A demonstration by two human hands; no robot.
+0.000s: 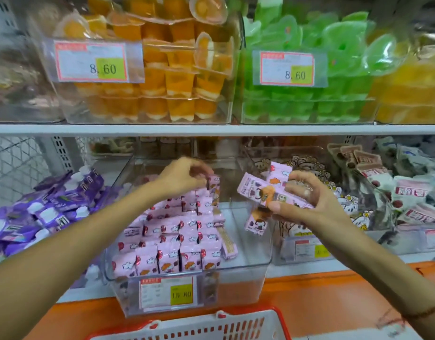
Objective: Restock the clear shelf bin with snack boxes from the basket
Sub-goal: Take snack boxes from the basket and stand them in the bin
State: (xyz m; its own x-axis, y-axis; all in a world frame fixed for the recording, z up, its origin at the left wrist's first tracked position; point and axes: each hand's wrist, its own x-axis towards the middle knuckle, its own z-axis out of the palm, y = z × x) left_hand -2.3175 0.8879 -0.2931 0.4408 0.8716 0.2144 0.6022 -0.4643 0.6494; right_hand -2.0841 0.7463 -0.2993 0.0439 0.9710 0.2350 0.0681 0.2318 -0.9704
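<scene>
The left hand [184, 176] is pinching one small pink snack box [213, 186] upright onto the stack in the clear plastic shelf bin [248, 263]; the right hand [307, 200], just right, is clamping several more, long axes crossways.

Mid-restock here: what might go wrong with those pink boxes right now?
The right hand holds several pink snack boxes fanned loosely; one hangs low and may slip from the grip outside the clear bin. The left hand is setting a box on the tall stack, which could topple into the bin's bare right side.
</scene>
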